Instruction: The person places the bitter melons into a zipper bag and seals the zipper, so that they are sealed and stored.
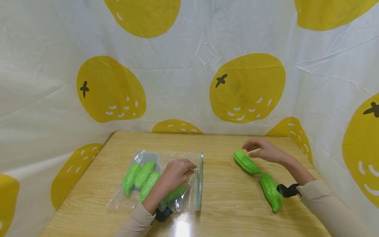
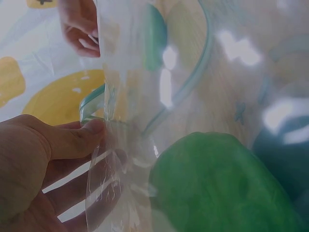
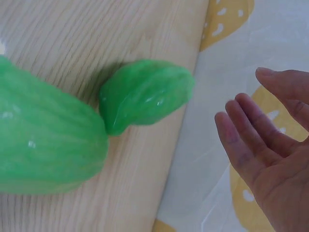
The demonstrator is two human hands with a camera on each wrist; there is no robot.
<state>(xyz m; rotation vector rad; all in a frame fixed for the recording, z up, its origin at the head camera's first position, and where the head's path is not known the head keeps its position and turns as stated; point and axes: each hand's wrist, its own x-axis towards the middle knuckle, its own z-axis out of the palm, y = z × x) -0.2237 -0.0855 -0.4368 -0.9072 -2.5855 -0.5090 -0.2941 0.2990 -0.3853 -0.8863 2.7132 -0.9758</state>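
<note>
A clear zip bag (image 1: 189,194) lies on the table with several green, bitter-melon-like gourds (image 1: 146,174) inside. My left hand (image 1: 177,172) reaches over the bag and pinches its film near the green-edged mouth; in the left wrist view the thumb (image 2: 79,137) presses the bag's edge against the fingers. To the right, two more ribbed gourds lie loose: a far one (image 1: 247,163) and a near one (image 1: 270,192). My right hand (image 1: 266,150) hovers just above the far gourd, holding nothing, its fingers apart from the thumb in the right wrist view.
The wooden table (image 1: 225,204) carries everything. A pale curtain (image 1: 183,92) printed with yellow fruit hangs behind it and along both sides. Dark straps (image 1: 288,190) sit at both wrists. A pale blue shape (image 1: 152,158) shows under or in the bag.
</note>
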